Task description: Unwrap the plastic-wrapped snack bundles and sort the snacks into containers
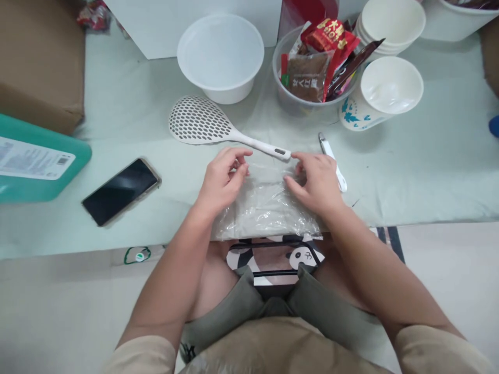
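Note:
A clear plastic bag (268, 208) lies flat and wrinkled at the table's front edge, between my two hands. At its left upper side is my left hand (226, 176), fingers loosely bent and thumb apart from the index finger. My right hand (317, 182) is over the bag's right upper side, thumb and index finger spread, the index fingertip at the handle end of a white slotted skimmer (200, 122). Whether the fingertips touch the bag or the handle I cannot tell. Just beyond my right hand lies a slim white-handled tool with a metal tip (329, 153), partly hidden.
A white plastic bowl (220, 57) stands behind the skimmer. Right of it are a clear tub (286, 101) of wrapped snacks, a paper cup (370, 109) and stacked cups (393, 23). To the left lie a phone (120, 192) and a green jug (47, 187); a cardboard box (42, 62) stands behind.

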`<state>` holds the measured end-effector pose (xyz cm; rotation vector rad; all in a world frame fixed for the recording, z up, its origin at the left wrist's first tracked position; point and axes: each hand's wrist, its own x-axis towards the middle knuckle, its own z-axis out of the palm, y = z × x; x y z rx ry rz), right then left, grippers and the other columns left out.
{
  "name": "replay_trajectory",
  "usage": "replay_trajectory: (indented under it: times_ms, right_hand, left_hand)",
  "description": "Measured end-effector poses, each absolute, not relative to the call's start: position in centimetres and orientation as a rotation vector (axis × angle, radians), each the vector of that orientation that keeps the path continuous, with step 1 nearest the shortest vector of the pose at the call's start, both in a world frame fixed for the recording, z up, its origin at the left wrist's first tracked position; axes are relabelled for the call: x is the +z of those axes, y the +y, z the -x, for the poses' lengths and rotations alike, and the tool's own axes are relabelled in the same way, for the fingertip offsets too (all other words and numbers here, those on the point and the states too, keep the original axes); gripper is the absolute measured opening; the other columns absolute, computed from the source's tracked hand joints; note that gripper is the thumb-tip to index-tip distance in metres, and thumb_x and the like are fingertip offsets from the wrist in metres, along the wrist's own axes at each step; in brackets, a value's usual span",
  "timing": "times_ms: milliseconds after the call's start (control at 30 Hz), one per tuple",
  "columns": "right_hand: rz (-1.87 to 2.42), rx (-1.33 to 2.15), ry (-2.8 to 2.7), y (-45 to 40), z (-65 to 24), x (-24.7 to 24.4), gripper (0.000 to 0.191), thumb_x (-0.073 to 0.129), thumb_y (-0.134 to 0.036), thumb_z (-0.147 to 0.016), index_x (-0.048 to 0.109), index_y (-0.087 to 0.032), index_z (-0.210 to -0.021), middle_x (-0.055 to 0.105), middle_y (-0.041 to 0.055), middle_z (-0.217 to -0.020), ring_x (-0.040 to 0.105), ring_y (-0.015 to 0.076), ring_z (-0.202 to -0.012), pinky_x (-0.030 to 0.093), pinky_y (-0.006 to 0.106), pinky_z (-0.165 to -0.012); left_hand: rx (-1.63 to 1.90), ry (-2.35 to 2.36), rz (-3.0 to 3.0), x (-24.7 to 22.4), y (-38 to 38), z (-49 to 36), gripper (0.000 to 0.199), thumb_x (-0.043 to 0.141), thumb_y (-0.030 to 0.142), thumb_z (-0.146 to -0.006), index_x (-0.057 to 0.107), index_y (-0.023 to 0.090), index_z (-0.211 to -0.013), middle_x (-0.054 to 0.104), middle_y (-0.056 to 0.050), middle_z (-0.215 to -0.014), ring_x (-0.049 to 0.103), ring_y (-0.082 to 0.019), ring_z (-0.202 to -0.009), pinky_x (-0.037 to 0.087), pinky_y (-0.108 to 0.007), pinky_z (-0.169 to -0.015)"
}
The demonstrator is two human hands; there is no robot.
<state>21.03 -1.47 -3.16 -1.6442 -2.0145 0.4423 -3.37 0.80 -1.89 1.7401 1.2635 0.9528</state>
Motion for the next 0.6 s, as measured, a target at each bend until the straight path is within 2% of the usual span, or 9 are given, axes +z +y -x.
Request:
replay_trajectory:
  times_ms: [100, 167, 333, 433, 500, 600]
  right_hand:
    - [1.695, 0.496, -1.958, -1.4, -21.1, -3.1, 0.028, 0.060, -0.039, -0.090, 0.069, -0.024, -0.112, 0.070, 0.0068, -0.084, 0.062, 0.0252, -0.074, 0.051, 0.045, -0.079]
    - [1.700, 0.493, -1.928, -1.6, -21.3, -3.1, 0.024, 0.057, -0.040, -0.091, 0.070, -0.024, -0.103, 0.069, 0.0065, -0.084, 0.056, 0.0204, -0.064, 0.048, 0.040, -0.068]
    - [1.672, 0.517, -1.796, -1.8, -21.9, -2.9, 0.014, 0.063, -0.038, -0.084, 0.064, -0.024, -0.080, 0.059, 0.0010, -0.067, 0.047, 0.0156, -0.057, 0.043, 0.034, -0.062]
    - [1.691, 0.652, -1.645, -1.9, -22.0, -2.5, 0.024, 0.066, -0.044, -0.082, 0.059, -0.024, -0.071, 0.050, -0.0020, -0.058, 0.043, 0.0140, -0.054, 0.039, 0.032, -0.058]
    - [1.681, 0.749, -1.542, -1.9, -21.9, -2.2, 0.031, 0.066, -0.050, -0.083, 0.058, -0.024, -0.069, 0.046, -0.0027, -0.055, 0.041, 0.0132, -0.053, 0.037, 0.030, -0.055]
    - [1.663, 0.804, -1.456, -2.0, -21.9, -2.1, 0.035, 0.066, -0.053, -0.084, 0.059, -0.023, -0.068, 0.044, -0.0023, -0.057, 0.042, 0.0131, -0.054, 0.037, 0.030, -0.054]
  left_hand:
    - [1.019, 1.359, -1.765, -1.9, 1.0, 3.4, 0.021, 0.053, 0.023, -0.098, 0.069, 0.023, -0.112, 0.061, -0.005, -0.102, 0.061, -0.014, -0.078, 0.055, -0.029, -0.070]
    - [1.047, 1.430, -1.854, -1.9, 1.1, 3.6, 0.021, 0.052, 0.022, -0.098, 0.070, 0.023, -0.109, 0.062, -0.006, -0.101, 0.061, -0.016, -0.083, 0.055, -0.031, -0.076]
    - [1.092, 1.499, -1.938, -2.0, 1.4, 3.8, 0.019, 0.053, 0.030, -0.100, 0.069, 0.024, -0.107, 0.060, -0.007, -0.099, 0.059, -0.017, -0.080, 0.053, -0.032, -0.074]
    - [1.092, 1.536, -1.913, -2.4, 1.5, 3.9, 0.022, 0.054, 0.039, -0.102, 0.069, 0.025, -0.109, 0.059, -0.006, -0.101, 0.056, -0.016, -0.077, 0.053, -0.033, -0.075]
    - [1.088, 1.547, -1.869, -2.6, 1.7, 4.0, 0.025, 0.055, 0.044, -0.101, 0.068, 0.024, -0.108, 0.059, -0.007, -0.102, 0.056, -0.018, -0.081, 0.052, -0.033, -0.076]
    - [1.059, 1.579, -1.783, -3.1, 2.0, 4.2, 0.031, 0.058, 0.053, -0.100, 0.065, 0.022, -0.095, 0.058, -0.007, -0.097, 0.057, -0.019, -0.091, 0.050, -0.030, -0.073]
